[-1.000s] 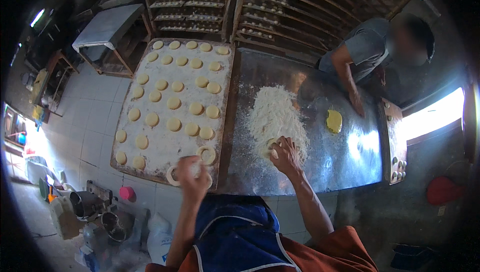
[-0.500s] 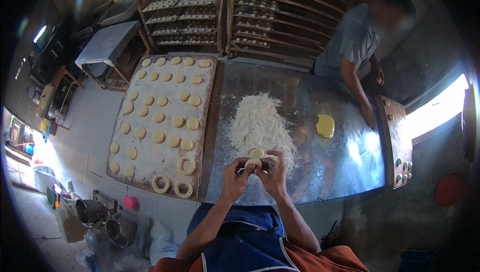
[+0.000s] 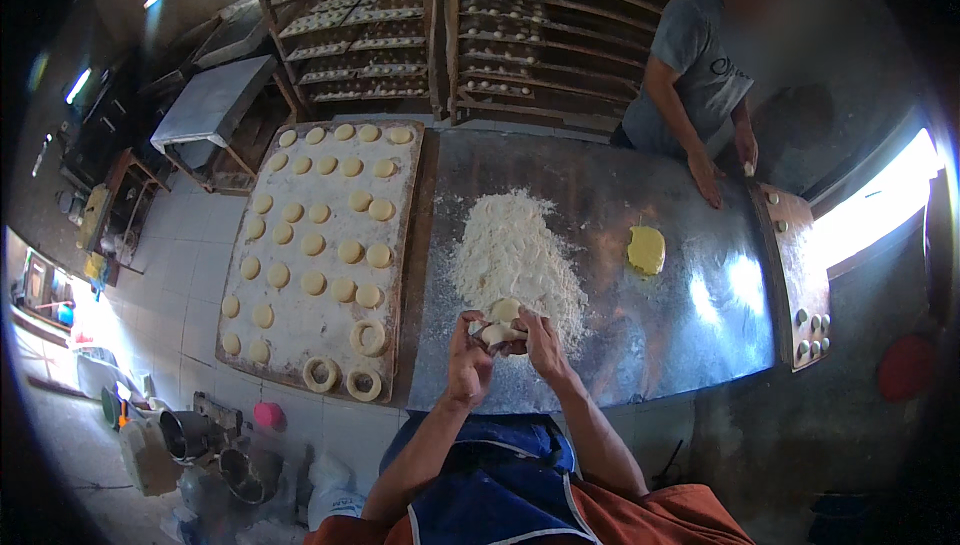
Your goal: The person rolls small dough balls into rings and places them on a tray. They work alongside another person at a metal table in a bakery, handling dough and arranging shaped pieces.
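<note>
Both my hands meet over the near edge of a white flour heap [image 3: 515,245] on the metal table. A small piece of pale dough [image 3: 495,334] is pinched between them. My left hand [image 3: 470,357] holds its left side, thumb inward; my right hand [image 3: 543,347] grips it from the right, fingers curled over it. Just beyond my fingertips a round dough disc [image 3: 507,310] shows against the flour; whether it touches my fingers I cannot tell. To the left, a floured board [image 3: 290,180] bears rows of dough discs [image 3: 314,283] and several dough rings [image 3: 320,374] at its near end.
A yellow lump [image 3: 646,251] sits right of the flour on the metal table [image 3: 610,345]. Across the table stands a co-worker [image 3: 680,75] with lowered hands. A narrow board [image 3: 795,245] with dough balls lies far right. Racks [image 3: 500,45] of dough trays line the back.
My fingers have shifted around the dough, the right hand now reaching over its top. The co-worker has drawn the outstretched hand back from the table and stands further left.
</note>
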The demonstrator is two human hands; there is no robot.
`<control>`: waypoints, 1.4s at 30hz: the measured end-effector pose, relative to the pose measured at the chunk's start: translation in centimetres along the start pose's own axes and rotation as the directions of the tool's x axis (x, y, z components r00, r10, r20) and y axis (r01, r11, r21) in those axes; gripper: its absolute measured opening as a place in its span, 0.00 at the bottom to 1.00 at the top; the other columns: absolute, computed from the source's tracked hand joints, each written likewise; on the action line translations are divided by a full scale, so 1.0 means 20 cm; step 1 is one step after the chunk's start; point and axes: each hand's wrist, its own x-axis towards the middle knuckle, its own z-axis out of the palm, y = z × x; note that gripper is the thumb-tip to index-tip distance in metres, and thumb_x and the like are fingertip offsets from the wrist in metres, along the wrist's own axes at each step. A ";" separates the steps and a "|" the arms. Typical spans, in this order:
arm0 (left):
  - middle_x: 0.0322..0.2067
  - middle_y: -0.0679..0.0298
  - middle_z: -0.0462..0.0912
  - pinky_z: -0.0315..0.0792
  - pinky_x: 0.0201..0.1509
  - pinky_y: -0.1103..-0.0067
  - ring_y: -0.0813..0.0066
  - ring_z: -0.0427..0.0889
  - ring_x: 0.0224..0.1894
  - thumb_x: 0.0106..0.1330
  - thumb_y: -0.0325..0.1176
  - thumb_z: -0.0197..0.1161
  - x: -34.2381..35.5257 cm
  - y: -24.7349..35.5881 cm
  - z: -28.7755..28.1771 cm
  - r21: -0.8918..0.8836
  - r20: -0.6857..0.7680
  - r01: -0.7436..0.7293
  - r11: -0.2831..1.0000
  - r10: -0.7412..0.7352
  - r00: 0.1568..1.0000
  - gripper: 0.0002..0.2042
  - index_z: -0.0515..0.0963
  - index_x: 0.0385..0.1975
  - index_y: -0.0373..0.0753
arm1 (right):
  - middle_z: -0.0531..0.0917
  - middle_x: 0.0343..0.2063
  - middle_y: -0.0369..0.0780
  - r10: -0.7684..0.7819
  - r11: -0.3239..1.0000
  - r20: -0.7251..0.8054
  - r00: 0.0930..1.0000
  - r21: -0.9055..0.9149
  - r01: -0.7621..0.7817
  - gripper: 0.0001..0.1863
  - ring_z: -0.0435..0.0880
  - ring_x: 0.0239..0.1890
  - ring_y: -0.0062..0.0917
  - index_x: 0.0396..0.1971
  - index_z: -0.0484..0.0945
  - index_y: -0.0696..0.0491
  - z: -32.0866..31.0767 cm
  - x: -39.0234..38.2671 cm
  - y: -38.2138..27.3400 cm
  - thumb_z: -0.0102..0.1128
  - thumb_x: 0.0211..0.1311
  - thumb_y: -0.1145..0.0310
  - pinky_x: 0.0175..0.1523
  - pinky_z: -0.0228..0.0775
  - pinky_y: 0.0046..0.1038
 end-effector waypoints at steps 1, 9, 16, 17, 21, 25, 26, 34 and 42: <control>0.43 0.64 0.76 0.74 0.41 0.76 0.75 0.78 0.42 0.68 0.28 0.54 0.03 0.00 0.01 -0.102 -0.008 -0.032 0.994 0.031 0.999 0.15 0.64 0.53 0.39 | 0.82 0.38 0.43 -0.080 0.972 -0.010 0.997 0.222 0.080 0.26 0.81 0.36 0.28 0.40 0.77 0.59 -0.01 0.01 0.06 0.46 0.74 0.48 0.42 0.75 0.31; 0.27 0.65 0.70 0.68 0.31 0.71 0.69 0.75 0.29 0.76 0.44 0.48 0.08 -0.08 -0.13 0.664 -0.153 -0.244 0.706 0.448 0.881 0.12 0.69 0.38 0.42 | 0.80 0.41 0.52 -0.478 0.715 0.026 0.878 -0.569 0.406 0.25 0.81 0.36 0.44 0.60 0.70 0.63 0.18 0.05 0.19 0.52 0.75 0.57 0.42 0.76 0.38; 0.23 0.65 0.68 0.64 0.26 0.72 0.67 0.69 0.24 0.75 0.45 0.50 0.12 0.11 -0.23 0.933 0.224 -0.354 0.063 0.667 0.710 0.13 0.68 0.31 0.43 | 0.82 0.33 0.46 -0.542 0.577 0.146 0.828 -0.652 0.492 0.26 0.82 0.39 0.36 0.51 0.77 0.61 0.30 0.04 0.27 0.48 0.76 0.51 0.49 0.73 0.40; 0.24 0.61 0.70 0.64 0.26 0.70 0.63 0.70 0.23 0.75 0.42 0.50 0.09 0.10 -0.25 0.714 -0.128 -0.241 0.657 0.461 0.878 0.12 0.69 0.32 0.42 | 0.82 0.32 0.47 -0.521 0.684 0.095 0.848 -0.547 0.482 0.25 0.82 0.38 0.36 0.51 0.78 0.61 0.37 0.03 0.24 0.48 0.76 0.52 0.49 0.72 0.41; 0.25 0.64 0.69 0.64 0.27 0.72 0.67 0.68 0.22 0.73 0.42 0.52 0.05 0.18 -0.36 0.693 0.000 -0.267 0.669 0.371 0.929 0.12 0.67 0.29 0.43 | 0.83 0.26 0.48 -0.392 0.803 0.019 0.920 -0.481 0.352 0.32 0.81 0.33 0.34 0.32 0.82 0.63 0.51 0.04 0.27 0.43 0.78 0.48 0.41 0.70 0.40; 0.25 0.56 0.71 0.66 0.28 0.66 0.55 0.72 0.23 0.72 0.41 0.52 0.02 0.23 -0.48 0.690 -0.118 -0.287 0.665 0.494 0.861 0.14 0.69 0.28 0.38 | 0.83 0.23 0.50 -0.394 0.693 0.107 0.913 -0.617 0.372 0.37 0.82 0.28 0.38 0.29 0.82 0.66 0.69 -0.02 0.22 0.38 0.79 0.46 0.37 0.70 0.41; 0.25 0.57 0.71 0.66 0.29 0.67 0.56 0.73 0.24 0.72 0.39 0.52 0.00 0.24 -0.51 0.509 -0.153 -0.275 0.816 0.400 0.904 0.13 0.69 0.27 0.38 | 0.83 0.23 0.52 -0.373 0.762 0.108 0.922 -0.532 0.370 0.37 0.82 0.28 0.41 0.30 0.82 0.66 0.74 -0.03 0.22 0.38 0.80 0.47 0.37 0.71 0.42; 0.24 0.59 0.70 0.67 0.32 0.67 0.61 0.73 0.26 0.76 0.39 0.46 -0.08 0.35 -0.72 0.172 -0.269 -0.304 0.937 0.342 0.901 0.14 0.68 0.28 0.40 | 0.85 0.33 0.59 -0.500 0.381 0.459 0.734 -0.645 0.662 0.35 0.82 0.30 0.55 0.41 0.82 0.65 0.91 -0.01 0.34 0.33 0.81 0.48 0.42 0.72 0.48; 0.25 0.60 0.73 0.68 0.31 0.70 0.65 0.75 0.27 0.75 0.42 0.49 -0.24 0.60 -0.83 0.819 -0.136 -0.245 0.519 0.591 0.795 0.15 0.71 0.32 0.36 | 0.77 0.21 0.51 -0.414 0.425 0.573 0.707 -0.565 0.707 0.29 0.78 0.25 0.52 0.28 0.77 0.61 1.08 0.04 0.44 0.39 0.78 0.52 0.33 0.69 0.45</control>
